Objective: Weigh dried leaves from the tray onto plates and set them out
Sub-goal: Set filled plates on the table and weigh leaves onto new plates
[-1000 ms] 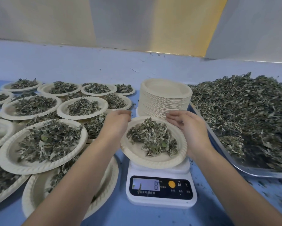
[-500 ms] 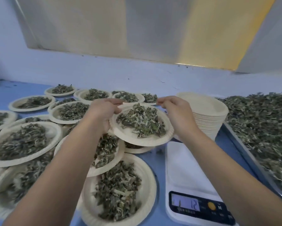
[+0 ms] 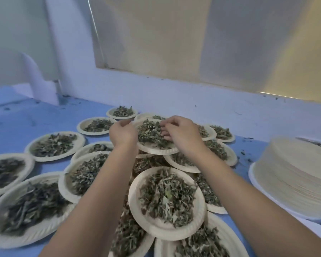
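Note:
A beige paper plate of dried leaves [image 3: 156,148] is held out over the far part of the spread, just above other filled plates. My left hand [image 3: 123,134] grips its left rim. My right hand [image 3: 180,133] holds its right side, fingers curled over the leaves. Nearer to me sits another filled plate [image 3: 166,202], stacked partly on its neighbours. The tray of loose leaves and the scale are out of view.
Several filled plates [image 3: 55,145] cover the blue table [image 3: 17,123], many overlapping. A tall stack of empty plates [image 3: 293,175] stands at the right. A pale wall [image 3: 174,93] runs along the table's back edge.
Both hands carried the filled plate from the scale to the left and farther away, over the set-out plates. The view swung left, so the scale and tray left the frame.

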`<state>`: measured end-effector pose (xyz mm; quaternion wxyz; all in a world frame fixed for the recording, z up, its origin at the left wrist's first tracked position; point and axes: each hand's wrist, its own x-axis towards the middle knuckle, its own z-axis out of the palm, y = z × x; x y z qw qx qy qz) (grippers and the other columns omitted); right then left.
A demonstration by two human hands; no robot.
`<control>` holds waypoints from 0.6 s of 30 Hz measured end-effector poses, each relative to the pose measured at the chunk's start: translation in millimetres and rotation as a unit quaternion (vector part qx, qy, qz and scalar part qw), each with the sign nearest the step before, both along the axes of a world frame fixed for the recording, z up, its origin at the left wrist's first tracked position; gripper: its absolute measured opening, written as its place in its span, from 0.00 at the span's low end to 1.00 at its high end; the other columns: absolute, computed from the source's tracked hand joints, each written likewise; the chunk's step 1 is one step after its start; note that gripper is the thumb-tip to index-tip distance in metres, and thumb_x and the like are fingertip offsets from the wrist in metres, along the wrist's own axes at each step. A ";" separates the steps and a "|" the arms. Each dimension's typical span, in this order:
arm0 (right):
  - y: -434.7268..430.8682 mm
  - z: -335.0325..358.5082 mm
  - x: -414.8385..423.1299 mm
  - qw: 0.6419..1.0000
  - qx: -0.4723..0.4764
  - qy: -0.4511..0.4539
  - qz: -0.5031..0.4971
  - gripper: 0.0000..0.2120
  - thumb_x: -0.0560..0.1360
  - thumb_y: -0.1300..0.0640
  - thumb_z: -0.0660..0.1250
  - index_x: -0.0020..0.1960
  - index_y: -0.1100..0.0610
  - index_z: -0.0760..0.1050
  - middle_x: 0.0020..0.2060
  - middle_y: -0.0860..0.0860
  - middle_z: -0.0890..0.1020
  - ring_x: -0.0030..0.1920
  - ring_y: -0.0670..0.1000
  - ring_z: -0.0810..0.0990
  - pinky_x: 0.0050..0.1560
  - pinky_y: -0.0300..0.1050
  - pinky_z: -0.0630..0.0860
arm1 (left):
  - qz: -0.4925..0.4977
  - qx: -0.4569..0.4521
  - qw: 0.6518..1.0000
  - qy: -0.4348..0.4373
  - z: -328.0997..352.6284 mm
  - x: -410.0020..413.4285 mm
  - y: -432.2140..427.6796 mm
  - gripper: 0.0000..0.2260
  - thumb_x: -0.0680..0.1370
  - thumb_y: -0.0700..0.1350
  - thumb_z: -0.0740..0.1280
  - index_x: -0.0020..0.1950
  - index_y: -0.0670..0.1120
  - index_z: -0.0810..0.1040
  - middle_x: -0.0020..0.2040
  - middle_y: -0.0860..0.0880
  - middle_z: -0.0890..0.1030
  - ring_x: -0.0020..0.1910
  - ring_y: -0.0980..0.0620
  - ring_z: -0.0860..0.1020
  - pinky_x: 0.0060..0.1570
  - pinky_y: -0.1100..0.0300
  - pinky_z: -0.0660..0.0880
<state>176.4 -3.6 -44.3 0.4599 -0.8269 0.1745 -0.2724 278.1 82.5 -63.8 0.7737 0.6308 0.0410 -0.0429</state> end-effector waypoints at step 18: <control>-33.5 -14.6 120.7 0.903 0.427 0.025 -0.031 0.06 0.77 0.67 0.65 0.53 0.67 0.72 0.52 0.60 0.81 0.49 0.55 0.81 0.33 0.40 0.81 | 0.006 0.027 0.999 0.018 4.4 117.6 1.1 0.19 0.79 0.39 0.62 0.70 0.38 0.68 0.56 0.41 0.78 0.49 0.45 0.77 0.48 0.53 0.73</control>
